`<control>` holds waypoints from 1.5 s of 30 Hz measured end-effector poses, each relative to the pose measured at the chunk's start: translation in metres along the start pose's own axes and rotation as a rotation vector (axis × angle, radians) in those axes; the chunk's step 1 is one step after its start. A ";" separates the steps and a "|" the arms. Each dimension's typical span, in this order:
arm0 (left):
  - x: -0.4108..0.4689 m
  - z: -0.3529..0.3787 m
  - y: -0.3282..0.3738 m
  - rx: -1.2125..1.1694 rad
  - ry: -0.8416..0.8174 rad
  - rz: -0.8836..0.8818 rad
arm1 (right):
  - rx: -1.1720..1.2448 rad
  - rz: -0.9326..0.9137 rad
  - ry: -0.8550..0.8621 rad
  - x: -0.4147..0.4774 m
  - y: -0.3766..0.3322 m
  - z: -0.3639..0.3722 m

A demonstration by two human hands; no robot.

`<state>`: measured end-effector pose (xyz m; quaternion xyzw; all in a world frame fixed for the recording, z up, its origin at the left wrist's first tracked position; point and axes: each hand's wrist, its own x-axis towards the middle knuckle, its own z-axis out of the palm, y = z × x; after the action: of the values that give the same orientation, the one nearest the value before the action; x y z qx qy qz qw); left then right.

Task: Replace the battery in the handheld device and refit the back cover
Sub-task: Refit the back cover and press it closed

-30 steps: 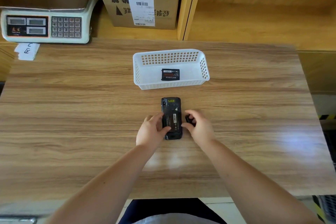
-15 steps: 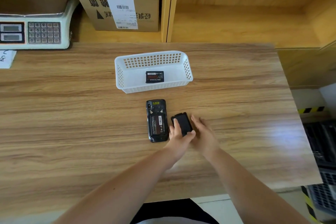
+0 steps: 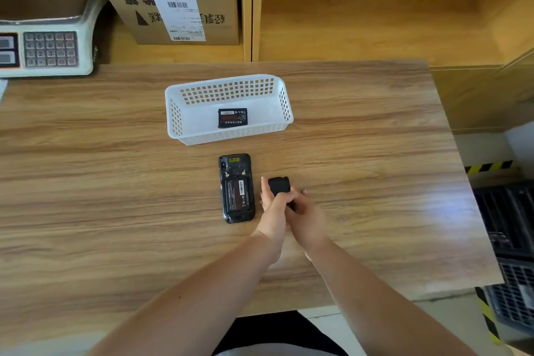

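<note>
The black handheld device (image 3: 237, 188) lies face down on the wooden table (image 3: 115, 182), its back open and a black battery (image 3: 238, 195) seated in the bay. Just to its right, the black back cover (image 3: 279, 185) is held a little above the table by both hands. My left hand (image 3: 273, 206) grips its left side and my right hand (image 3: 303, 215) holds it from below and the right. A second black battery (image 3: 233, 117) lies in the white perforated basket (image 3: 173, 121) beyond the device.
A weighing scale (image 3: 49, 46) stands at the back left. A cardboard box (image 3: 170, 6) sits on the wooden shelf behind the table. Black crates (image 3: 511, 240) stand on the floor past the table's right edge.
My left hand has left the device and joined the right hand on the back cover, which now sits to the right of the device. The camera view has shifted right.
</note>
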<state>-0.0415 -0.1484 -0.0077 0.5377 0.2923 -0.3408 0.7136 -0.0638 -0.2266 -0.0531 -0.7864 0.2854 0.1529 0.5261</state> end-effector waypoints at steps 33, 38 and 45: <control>0.019 -0.108 0.079 0.433 0.262 0.352 | -0.114 -0.277 -0.130 0.032 -0.082 0.025; 0.026 -0.118 0.066 0.516 0.270 0.370 | -0.232 -0.356 -0.180 0.035 -0.072 0.032; 0.025 -0.121 0.065 0.584 0.263 0.402 | -0.237 -0.352 -0.217 0.039 -0.069 0.028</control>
<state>0.0198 -0.0231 -0.0210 0.8044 0.1606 -0.1909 0.5392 0.0113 -0.1927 -0.0344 -0.8592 0.0656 0.1747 0.4764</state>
